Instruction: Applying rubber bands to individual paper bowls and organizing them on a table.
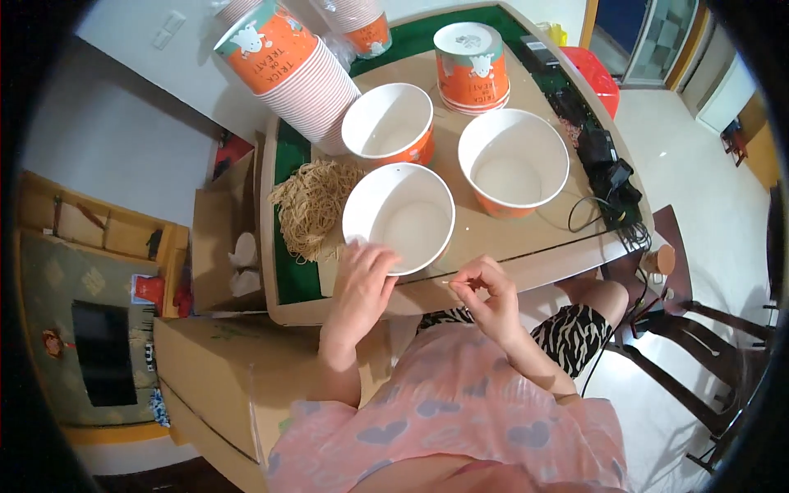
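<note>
A white-lined orange paper bucket (415,215) stands open-side up at the table's near edge. My left hand (362,283) is closed over its near left rim, fingers on the inner side and thumb outside. To the right, just off the table edge, my right hand (487,297) pinches thumb and forefinger together. A tiny pale tip sticks out of that pinch, too small to name. Left of the bucket lies a tangled heap of tan string (314,209). Two more open paper buckets, one behind (390,123) and one at the right (511,160), stand close by.
Nested paper buckets lean in a tall stack (300,90) at the back left. An upside-down bucket stack (472,70) stands at the back. Black adapters and cables (604,168) line the right edge. Cardboard boxes (218,246) are left of the table; a dark chair (699,345) is at right.
</note>
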The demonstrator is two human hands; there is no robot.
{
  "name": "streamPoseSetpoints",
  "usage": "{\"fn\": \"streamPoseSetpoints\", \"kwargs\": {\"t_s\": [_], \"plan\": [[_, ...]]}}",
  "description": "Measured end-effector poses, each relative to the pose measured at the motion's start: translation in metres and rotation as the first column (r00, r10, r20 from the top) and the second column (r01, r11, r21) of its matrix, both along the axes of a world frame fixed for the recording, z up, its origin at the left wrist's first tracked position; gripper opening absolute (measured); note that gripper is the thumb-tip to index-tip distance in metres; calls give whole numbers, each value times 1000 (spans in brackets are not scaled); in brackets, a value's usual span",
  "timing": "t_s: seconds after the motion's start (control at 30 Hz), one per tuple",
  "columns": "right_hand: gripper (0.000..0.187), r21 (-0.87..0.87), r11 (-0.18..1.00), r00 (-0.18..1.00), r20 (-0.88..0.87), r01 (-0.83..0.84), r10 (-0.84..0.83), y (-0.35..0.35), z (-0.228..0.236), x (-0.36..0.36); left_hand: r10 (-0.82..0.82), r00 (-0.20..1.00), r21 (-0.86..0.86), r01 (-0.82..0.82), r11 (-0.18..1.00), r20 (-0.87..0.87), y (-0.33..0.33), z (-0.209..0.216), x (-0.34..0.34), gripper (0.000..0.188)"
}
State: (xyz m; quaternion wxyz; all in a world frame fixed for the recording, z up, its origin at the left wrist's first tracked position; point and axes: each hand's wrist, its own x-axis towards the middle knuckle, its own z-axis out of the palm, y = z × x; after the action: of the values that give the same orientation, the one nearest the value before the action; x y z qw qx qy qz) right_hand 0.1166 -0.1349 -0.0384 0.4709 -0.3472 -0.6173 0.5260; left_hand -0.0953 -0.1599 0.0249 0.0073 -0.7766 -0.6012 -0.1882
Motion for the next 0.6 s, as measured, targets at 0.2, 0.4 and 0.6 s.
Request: {"fn": "streamPoseSetpoints", "kwargs": {"t_s": [0.2, 0.4, 0.6], "plan": [[7, 29, 999, 999, -38, 33, -32, -5, -10, -8, -24, 964, -115, 56, 992, 264, -5, -12, 22, 8], [9, 41, 996, 995, -49, 84, -82, -8, -20, -14, -89, 960, -49, 105, 993, 265, -11, -19, 38, 12], [9, 40, 991, 989, -82, 127, -123, 1, -15, -18, 181, 850, -238, -68, 969, 495, -4, -11, 35, 23]]}}
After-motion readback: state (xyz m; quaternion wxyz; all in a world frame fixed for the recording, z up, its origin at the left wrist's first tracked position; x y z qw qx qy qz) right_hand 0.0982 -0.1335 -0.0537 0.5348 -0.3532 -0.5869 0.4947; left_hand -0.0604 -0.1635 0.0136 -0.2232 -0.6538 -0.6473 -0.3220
